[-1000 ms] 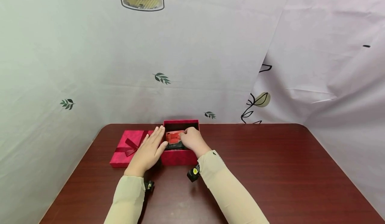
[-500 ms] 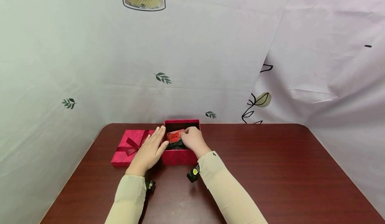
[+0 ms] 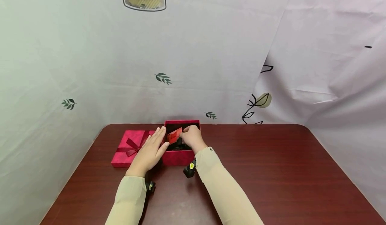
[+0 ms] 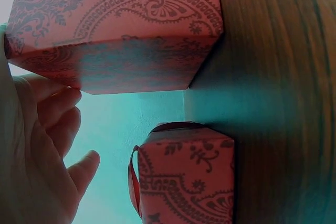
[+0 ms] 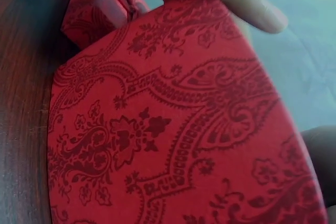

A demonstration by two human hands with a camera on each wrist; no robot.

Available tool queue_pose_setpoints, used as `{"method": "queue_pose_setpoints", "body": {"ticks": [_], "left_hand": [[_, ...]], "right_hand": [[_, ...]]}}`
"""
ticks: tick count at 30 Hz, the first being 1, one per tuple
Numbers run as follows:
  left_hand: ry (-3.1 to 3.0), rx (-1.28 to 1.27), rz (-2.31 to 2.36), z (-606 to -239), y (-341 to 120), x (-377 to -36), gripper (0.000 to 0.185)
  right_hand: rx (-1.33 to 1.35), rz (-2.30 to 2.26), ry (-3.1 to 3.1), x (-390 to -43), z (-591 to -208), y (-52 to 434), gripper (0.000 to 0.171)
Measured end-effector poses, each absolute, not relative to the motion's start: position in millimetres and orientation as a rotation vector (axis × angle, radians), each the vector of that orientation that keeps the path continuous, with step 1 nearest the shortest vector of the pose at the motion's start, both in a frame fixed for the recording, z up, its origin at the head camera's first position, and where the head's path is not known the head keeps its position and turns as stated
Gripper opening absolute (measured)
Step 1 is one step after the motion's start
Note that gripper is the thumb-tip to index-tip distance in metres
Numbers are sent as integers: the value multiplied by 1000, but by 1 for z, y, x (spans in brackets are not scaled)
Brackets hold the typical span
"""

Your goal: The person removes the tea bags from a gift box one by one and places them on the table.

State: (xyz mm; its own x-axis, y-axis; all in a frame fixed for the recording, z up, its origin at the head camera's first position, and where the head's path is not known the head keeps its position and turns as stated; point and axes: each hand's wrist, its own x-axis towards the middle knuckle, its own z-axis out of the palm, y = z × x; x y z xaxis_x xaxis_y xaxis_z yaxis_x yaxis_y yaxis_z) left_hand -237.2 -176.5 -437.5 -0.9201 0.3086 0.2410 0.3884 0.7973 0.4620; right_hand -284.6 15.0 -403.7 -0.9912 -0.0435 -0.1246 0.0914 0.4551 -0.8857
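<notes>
A red patterned gift box (image 3: 178,158) stands uncovered at the far side of the table. Inside it, a small red and black packet (image 3: 174,136) is tilted up, pinched at its right edge by my right hand (image 3: 193,139). Dark contents below the packet are hard to make out. My left hand (image 3: 147,152) lies with straight fingers along the box's left rim; the left wrist view shows its fingers by the side wall (image 4: 131,64). In the right wrist view, the box's front wall (image 5: 157,124) hides most of the right hand's work.
Left of the box, partly behind my left hand, lies the matching lid (image 3: 122,157) with a dark red ribbon bow (image 3: 131,147). The brown wooden table (image 3: 265,171) extends to the right. A pale printed cloth (image 3: 193,64) hangs behind its far edge.
My right hand has lifted and tilted the packet so it stands steeper in the box, and the right wrist has shifted slightly left. The left hand stays at the rim.
</notes>
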Motion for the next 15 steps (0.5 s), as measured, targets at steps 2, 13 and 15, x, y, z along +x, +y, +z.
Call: {"method": "queue_pose_setpoints", "body": {"ticks": [2, 13, 15], "left_hand": [[-2832, -555, -781, -438, -177, -237, 67], [-2828, -551, -780, -437, -176, -237, 66], [-2827, -548, -788, -438, -176, -237, 66]], "right_hand": [[66, -1605, 2550, -287, -406, 14, 34], [144, -1691, 2444, -296, -412, 10, 27], [146, -1694, 2440, -296, -412, 10, 24]]}}
